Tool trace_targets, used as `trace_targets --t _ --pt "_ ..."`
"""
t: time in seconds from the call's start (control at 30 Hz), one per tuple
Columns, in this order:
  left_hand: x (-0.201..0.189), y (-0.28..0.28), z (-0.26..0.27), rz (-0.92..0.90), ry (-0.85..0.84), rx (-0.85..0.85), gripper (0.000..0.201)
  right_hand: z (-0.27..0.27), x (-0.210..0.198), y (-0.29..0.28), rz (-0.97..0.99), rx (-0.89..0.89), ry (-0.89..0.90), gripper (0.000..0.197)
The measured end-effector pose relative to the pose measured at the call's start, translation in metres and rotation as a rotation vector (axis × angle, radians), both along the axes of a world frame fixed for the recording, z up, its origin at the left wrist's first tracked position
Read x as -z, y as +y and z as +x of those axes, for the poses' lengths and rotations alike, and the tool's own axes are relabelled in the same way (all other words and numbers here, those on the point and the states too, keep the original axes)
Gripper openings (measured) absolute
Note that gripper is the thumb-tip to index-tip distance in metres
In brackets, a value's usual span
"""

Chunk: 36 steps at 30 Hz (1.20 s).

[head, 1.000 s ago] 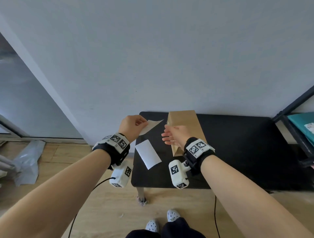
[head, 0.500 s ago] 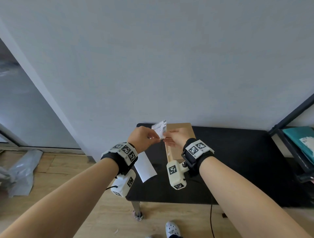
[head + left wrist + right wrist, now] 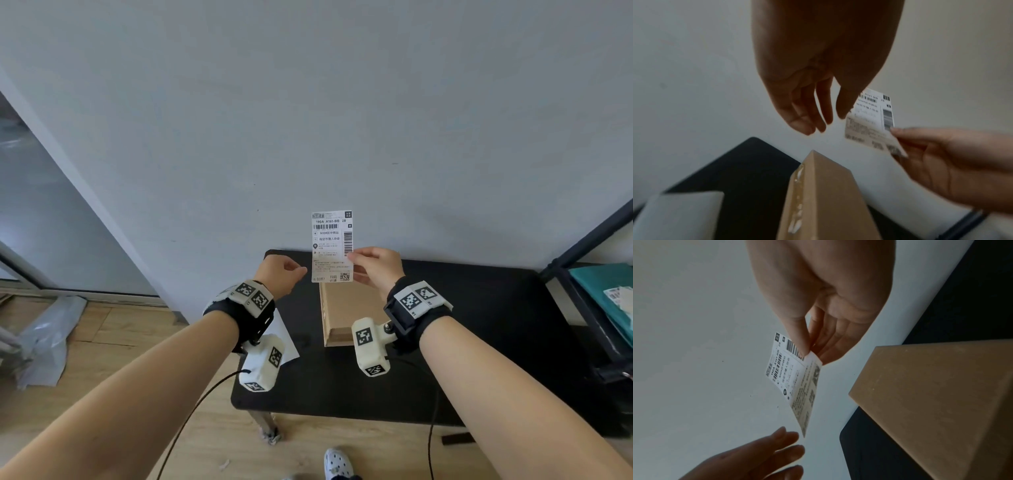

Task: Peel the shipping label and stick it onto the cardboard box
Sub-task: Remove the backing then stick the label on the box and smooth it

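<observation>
My right hand (image 3: 358,262) pinches the right edge of the white printed shipping label (image 3: 330,246) between thumb and fingers and holds it upright, print facing me, above the far end of the brown cardboard box (image 3: 346,313). The box lies on the black table (image 3: 479,342). My left hand (image 3: 296,272) hovers just left of the label with loosely curled fingers and holds nothing. The right wrist view shows the thumb on the label (image 3: 795,381) near the box (image 3: 931,402). In the left wrist view the fingers (image 3: 809,120) are apart from the label (image 3: 869,120).
A blank white backing sheet (image 3: 287,342) lies on the table left of the box, partly hidden by my left wrist camera. A dark metal shelf (image 3: 582,246) with a teal parcel (image 3: 606,284) stands at the right. A grey plastic bag (image 3: 48,339) lies on the wooden floor at the left.
The label passed from my left hand to my right hand and rose upright with its print toward me. My left hand let go and drew slightly left.
</observation>
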<state>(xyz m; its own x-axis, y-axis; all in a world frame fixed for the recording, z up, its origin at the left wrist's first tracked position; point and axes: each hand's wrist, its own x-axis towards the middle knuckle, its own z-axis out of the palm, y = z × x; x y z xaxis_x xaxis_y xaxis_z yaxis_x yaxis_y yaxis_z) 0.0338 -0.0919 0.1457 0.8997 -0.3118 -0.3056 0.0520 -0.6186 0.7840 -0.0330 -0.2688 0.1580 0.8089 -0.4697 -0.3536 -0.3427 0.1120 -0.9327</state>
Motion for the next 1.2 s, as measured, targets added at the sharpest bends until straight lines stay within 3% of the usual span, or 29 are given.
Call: trace_targets --t 0.07,0.13,0.3,0.47,0.7,0.8,0.93,1.03,1.2 --pt "-0.001 -0.012 -0.003 -0.092 0.184 -0.039 0.017 -0.003 0.004 -0.008 0.016 -0.008 0.011 0.004" --pt "-0.001 -0.022 -0.005 -0.125 0.249 -0.065 0.011 -0.005 0.009 -0.016 0.039 -0.020 0.014 0.006" --pt "0.009 -0.040 -0.005 -0.181 0.273 -0.076 0.009 -0.008 0.021 -0.038 0.061 -0.067 0.037 0.009" --pt "0.019 -0.052 -0.008 -0.177 0.260 -0.109 0.023 -0.005 0.033 -0.058 0.083 -0.123 0.072 0.017" --pt "0.038 -0.070 -0.013 -0.164 0.270 -0.228 0.020 -0.004 0.049 -0.070 0.083 -0.200 0.114 0.019" --pt "0.043 -0.075 -0.014 -0.129 0.263 -0.252 0.010 -0.002 0.055 -0.074 0.001 -0.227 0.138 0.019" --pt "0.053 -0.079 -0.014 -0.110 0.293 -0.277 0.010 -0.001 0.066 -0.076 -0.110 -0.215 0.170 0.018" --pt "0.058 -0.080 -0.014 -0.112 0.301 -0.277 0.010 0.000 0.075 -0.077 -0.193 -0.212 0.220 0.006" --pt "0.066 -0.080 -0.014 -0.073 0.282 -0.289 0.014 0.002 0.083 -0.074 -0.309 -0.235 0.281 0.011"
